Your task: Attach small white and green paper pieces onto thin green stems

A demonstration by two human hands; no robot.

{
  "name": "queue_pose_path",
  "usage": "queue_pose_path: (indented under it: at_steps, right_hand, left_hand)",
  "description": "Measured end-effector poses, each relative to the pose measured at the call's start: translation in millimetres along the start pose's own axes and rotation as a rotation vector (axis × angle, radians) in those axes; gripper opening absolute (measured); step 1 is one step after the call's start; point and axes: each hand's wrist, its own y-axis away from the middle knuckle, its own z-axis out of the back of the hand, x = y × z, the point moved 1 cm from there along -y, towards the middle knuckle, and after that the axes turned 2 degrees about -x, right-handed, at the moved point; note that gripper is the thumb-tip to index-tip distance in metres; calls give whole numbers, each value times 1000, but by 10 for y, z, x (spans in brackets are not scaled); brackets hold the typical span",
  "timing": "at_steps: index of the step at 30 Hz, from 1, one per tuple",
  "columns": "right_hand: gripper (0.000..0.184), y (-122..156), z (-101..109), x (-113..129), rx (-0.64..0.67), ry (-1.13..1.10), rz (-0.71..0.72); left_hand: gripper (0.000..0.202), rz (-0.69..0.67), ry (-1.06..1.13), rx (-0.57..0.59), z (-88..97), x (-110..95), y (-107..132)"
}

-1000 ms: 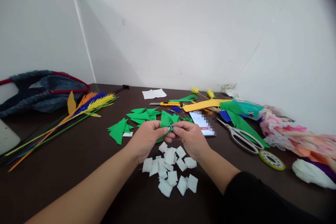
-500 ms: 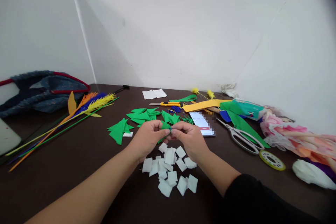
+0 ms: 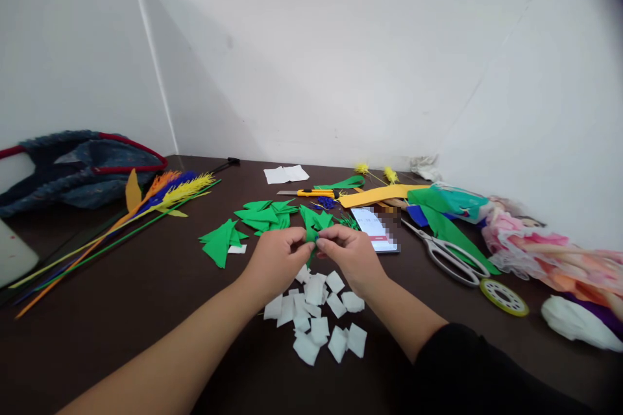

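Note:
My left hand (image 3: 276,261) and my right hand (image 3: 351,255) meet above the dark table, fingertips pinched together on a small green paper piece (image 3: 311,235). Only a bit of the green piece shows between the fingers. Directly below the hands lies a cluster of several small white paper squares (image 3: 316,316). Beyond the hands lie several green paper triangles (image 3: 263,215).
Scissors (image 3: 450,253), a tape roll (image 3: 504,296) and a doll in a pink dress (image 3: 545,253) lie at the right. A yellow utility knife (image 3: 311,192), a phone (image 3: 374,229) and yellow paper (image 3: 377,194) sit behind. Coloured stems (image 3: 117,224) and a blue bag (image 3: 73,165) are at the left.
Both hands have drifted slightly away from me and drawn closer together, folding the green piece smaller between the fingertips.

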Motion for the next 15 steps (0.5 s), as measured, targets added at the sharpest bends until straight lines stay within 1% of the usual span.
queue_pose_path:
  at_steps: [2,4,5,7,9,11,15]
  right_hand:
    - [8,-1,12,20,4,154,139]
    - [9,3,19,53,1,285,278]
    - [11,6,21,72,-4,336,331]
    - [13,14,22,106,-20,412,384]
    - [13,18,20,127,-32,455,377]
    - [12,17,19,133,-41,459,326]
    - [4,1,18,109,-33,339,164]
  left_hand:
    - [27,-18,-22,-1,-7,7,2]
    - [27,-34,-32,-11,-17,21,2]
    - [27,-40,-33,-14,-22,28,2]
    - [27,-43,-33,-14,-34,38,2]
    - [27,-34,-33,-8,-43,43,2]
    - [28,-20,-39,-8,-48,48,2]
    - [29,6,-30,0,-50,59,-2]
